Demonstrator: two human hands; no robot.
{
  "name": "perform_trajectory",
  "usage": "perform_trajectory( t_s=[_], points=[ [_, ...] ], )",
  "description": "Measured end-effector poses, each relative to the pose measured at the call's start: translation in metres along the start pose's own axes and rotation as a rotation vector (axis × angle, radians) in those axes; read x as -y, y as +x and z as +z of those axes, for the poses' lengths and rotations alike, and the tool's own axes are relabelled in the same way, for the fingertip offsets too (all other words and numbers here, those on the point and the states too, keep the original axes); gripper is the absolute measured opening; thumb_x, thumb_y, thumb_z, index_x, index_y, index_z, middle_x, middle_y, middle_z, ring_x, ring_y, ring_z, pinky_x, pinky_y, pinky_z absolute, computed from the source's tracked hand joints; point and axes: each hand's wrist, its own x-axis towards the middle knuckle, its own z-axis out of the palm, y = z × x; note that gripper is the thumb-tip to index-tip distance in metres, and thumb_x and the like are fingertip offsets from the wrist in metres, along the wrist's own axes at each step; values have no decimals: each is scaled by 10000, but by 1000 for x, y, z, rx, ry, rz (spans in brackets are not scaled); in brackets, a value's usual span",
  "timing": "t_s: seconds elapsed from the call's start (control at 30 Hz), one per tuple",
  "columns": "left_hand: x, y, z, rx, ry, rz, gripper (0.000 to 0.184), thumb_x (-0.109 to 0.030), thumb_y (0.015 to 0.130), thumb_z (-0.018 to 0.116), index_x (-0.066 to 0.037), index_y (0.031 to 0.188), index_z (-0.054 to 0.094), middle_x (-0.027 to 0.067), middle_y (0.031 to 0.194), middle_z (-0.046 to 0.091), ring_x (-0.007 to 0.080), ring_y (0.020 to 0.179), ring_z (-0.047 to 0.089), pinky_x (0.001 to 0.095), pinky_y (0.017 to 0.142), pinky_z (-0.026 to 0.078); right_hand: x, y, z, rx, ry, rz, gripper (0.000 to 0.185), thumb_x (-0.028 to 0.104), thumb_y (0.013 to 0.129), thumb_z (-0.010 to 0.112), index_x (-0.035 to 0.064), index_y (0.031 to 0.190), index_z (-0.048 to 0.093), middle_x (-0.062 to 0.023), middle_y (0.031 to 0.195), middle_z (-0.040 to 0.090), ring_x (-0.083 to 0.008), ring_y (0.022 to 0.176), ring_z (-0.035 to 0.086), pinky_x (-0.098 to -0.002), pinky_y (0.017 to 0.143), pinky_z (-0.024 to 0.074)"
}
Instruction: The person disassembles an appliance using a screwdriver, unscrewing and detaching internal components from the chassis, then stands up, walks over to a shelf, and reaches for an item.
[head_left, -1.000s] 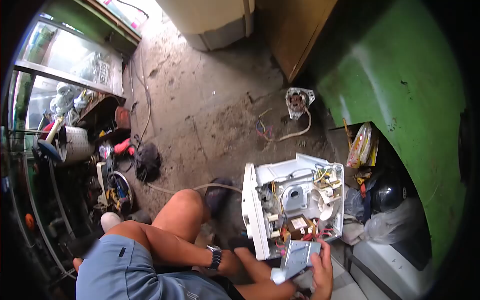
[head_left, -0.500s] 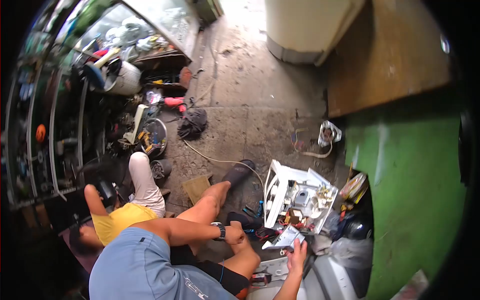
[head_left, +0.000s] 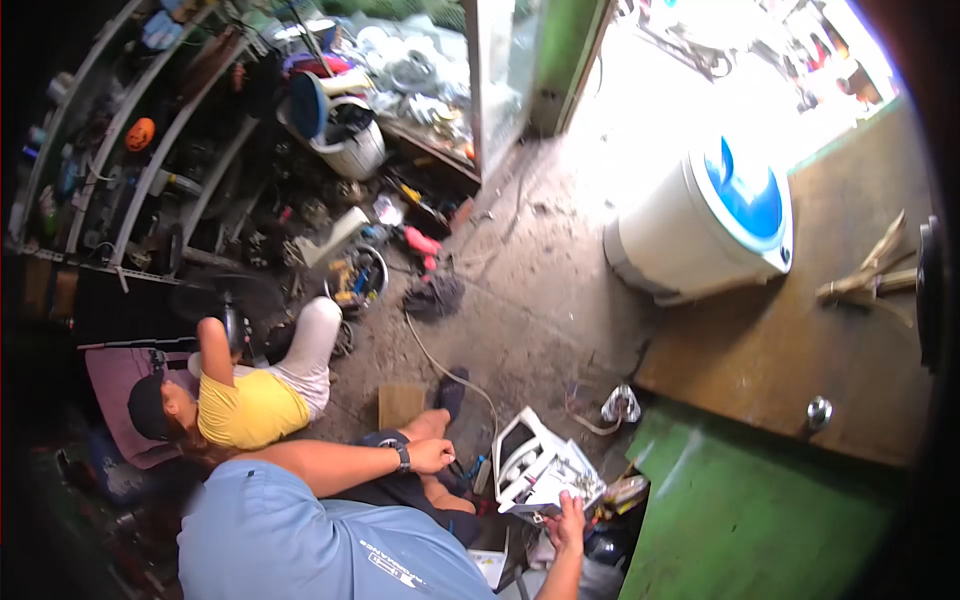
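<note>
My left hand (head_left: 433, 456), with a dark watch on its wrist, is closed above my legs; whatever is in its fingers, if anything, is too small to make out. My right hand (head_left: 568, 522) grips the edge of a pale bent sheet-metal piece (head_left: 546, 493). That piece lies in front of a white plastic housing (head_left: 517, 462) with round knobs, which holds loose parts. In this view the metal piece blends into the housing, so I cannot tell whether they touch. Dark-handled tools (head_left: 480, 475) lie between my left hand and the housing.
A person in a yellow shirt (head_left: 255, 410) sits at left. A white tub with a blue top (head_left: 700, 225) stands beside a brown board (head_left: 720, 350) and green panel (head_left: 740, 510). A cable (head_left: 440, 352), wooden block (head_left: 401, 406) and wired motor-like part (head_left: 621, 404) lie on the floor.
My view has swung up toward the bright doorway, showing the tub's blue top. The right hand still holds the metal piece, which now overlaps the housing in view. The left hand stays closed.
</note>
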Motion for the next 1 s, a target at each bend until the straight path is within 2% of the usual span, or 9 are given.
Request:
perform_trajectory(
  t_s=[0.1,0.17,0.3,0.43,0.57,0.7,0.73,0.9,1.0],
  points=[
    [-31,-47,-66,-113,-34,-20,285,-287,986,584,-71,1142,686,151,1035,748,316,1014,712,434,885,545,53,4,33,46,-74,-66,466,425,973,686,159,1301,488,-37,1102,609,-203,774,629,-376,535,516],
    [-23,-74,-82,-381,-71,-117,284,-282,982,584,-71,1136,694,141,1047,756,297,1028,718,424,895,546,91,1,52,90,-151,-128,399,444,981,671,158,1203,503,-40,1073,628,-216,775,642,-372,542,516],
    [2,-121,-106,-589,-262,-227,264,-267,976,594,-65,1101,709,98,935,773,268,903,748,399,836,568,149,-4,92,182,-112,-223,354,456,992,652,168,1140,509,-29,920,617,-183,667,606,-338,486,491],
    [63,-153,-85,-739,-307,-291,242,-266,987,590,-61,1044,705,112,902,769,253,867,742,401,800,568,196,1,106,180,-216,-195,328,442,1001,642,177,1157,531,-24,911,631,-182,641,621,-312,492,514],
    [91,-194,-54,-803,-262,-463,202,-244,960,613,-74,965,722,112,875,765,256,843,741,409,777,569,220,48,98,200,-218,-193,386,436,999,640,171,1265,549,-64,1070,702,-234,762,718,-326,461,516],
    [87,-207,-28,-937,-467,-656,210,-230,886,677,-66,771,738,99,797,760,229,767,738,386,716,570,255,96,82,71,-350,1,415,490,984,648,125,1162,565,-114,903,649,-252,642,641,-325,440,483],
    [88,-202,-25,-839,-372,-757,218,-235,883,690,-82,738,746,81,778,761,212,769,738,370,720,567,267,107,92,86,-356,0,415,490,984,648,125,1162,565,-114,903,649,-252,642,641,-325,440,483],
    [23,-151,-32,-760,-527,-648,223,-308,911,648,-129,966,768,122,929,765,266,892,742,398,823,573,313,137,106,-24,-687,-111,502,559,953,663,74,1063,589,-132,783,620,-242,456,534,-335,379,433],
    [-17,-124,-59,-1042,-326,-643,237,-299,929,643,-103,1009,751,145,976,761,326,934,734,429,850,571,344,146,134,65,-793,-147,551,580,954,647,43,1080,629,-166,799,659,-284,476,593,-378,402,475]
  ],
)
